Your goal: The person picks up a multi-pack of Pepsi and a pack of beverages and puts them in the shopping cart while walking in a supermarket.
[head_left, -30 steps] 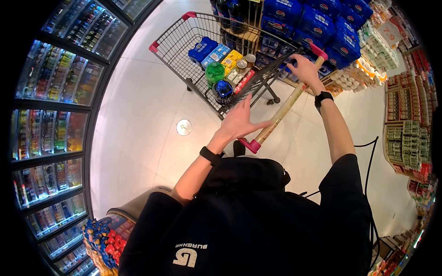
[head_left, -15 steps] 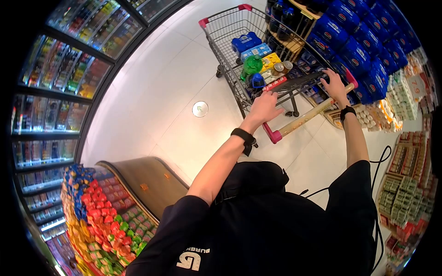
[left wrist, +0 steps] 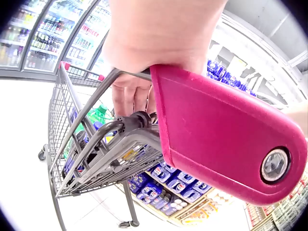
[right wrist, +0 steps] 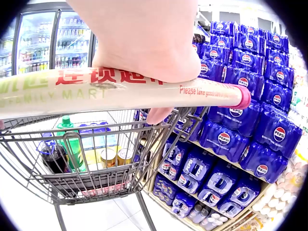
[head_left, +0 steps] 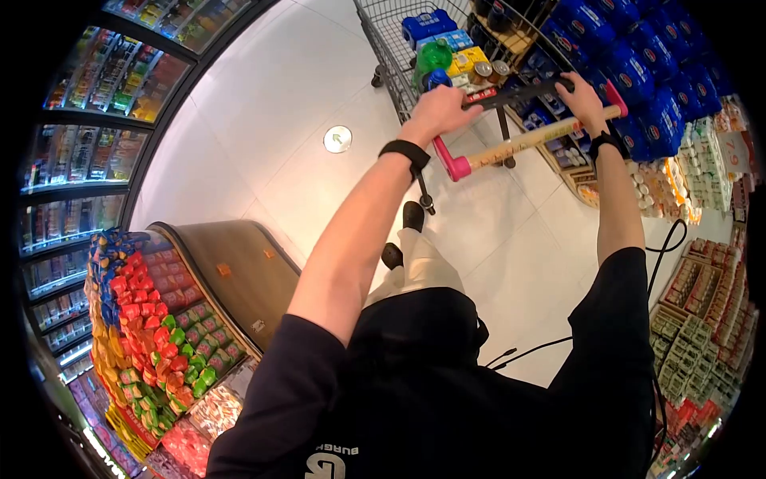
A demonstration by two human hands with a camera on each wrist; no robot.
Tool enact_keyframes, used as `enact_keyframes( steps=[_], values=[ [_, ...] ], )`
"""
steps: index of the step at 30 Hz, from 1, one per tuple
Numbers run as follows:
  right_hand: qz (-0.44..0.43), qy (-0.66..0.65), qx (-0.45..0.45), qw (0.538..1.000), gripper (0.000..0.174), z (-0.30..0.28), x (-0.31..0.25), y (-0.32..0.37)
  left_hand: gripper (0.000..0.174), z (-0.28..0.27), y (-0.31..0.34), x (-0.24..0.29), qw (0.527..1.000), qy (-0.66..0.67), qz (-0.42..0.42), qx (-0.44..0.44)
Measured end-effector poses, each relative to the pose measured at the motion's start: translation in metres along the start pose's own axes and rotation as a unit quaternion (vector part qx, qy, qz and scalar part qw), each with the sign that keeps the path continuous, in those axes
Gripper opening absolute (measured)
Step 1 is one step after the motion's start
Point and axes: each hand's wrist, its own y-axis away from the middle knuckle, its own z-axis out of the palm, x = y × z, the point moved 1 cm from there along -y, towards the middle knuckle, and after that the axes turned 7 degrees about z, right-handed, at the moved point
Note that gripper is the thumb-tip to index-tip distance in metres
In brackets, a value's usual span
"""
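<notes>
Both hands [head_left: 437,112] [head_left: 584,102], apart, meet the cart [head_left: 527,141] (grip partly hidden: I cannot tell it).

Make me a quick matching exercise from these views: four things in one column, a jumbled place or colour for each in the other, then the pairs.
1. Green bottle
2. Handlebar
3. Round arrow sign
4. Stack of Pepsi packs

A. On the floor, left of the cart
B. Pale, with pink end pieces
C. Blue, piled up to the cart's right
D. Inside the cart

Pairs: 1-D, 2-B, 3-A, 4-C
</notes>
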Motion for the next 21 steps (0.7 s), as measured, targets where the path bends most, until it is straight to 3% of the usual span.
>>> enact_keyframes(
  steps=[4,6,11,14,16,19,21],
  values=[
    [-0.041,0.052,0.048,0.997,0.048,0.019,0.021,-0.014,0.051,-0.007,0.005,0.007,0.999,-0.029,0.005,-0.015],
    [0.005,0.062,0.013,0.998,0.049,0.000,-0.003,0.003,0.052,-0.010,0.007,0.011,0.999,-0.032,-0.010,-0.017],
    [-0.022,0.046,0.004,0.999,0.053,0.006,-0.001,0.002,0.053,-0.009,0.007,0.008,0.998,-0.009,-0.063,0.028],
    [-0.001,0.052,-0.047,0.998,0.055,-0.004,-0.009,0.008,0.053,-0.005,0.004,0.000,0.995,-0.012,-0.072,0.065],
    [-0.003,0.036,-0.071,0.997,0.057,0.003,-0.007,0.005,0.054,-0.009,0.008,0.006,0.994,-0.040,-0.098,0.022],
    [-0.006,0.027,-0.067,0.997,0.055,-0.001,-0.011,0.013,0.056,-0.010,0.012,0.001,0.986,-0.044,-0.160,0.034],
    [-0.002,0.015,-0.044,0.999,0.052,-0.001,-0.012,0.016,0.056,-0.009,0.015,-0.008,0.985,-0.048,-0.157,0.056]
  ],
)
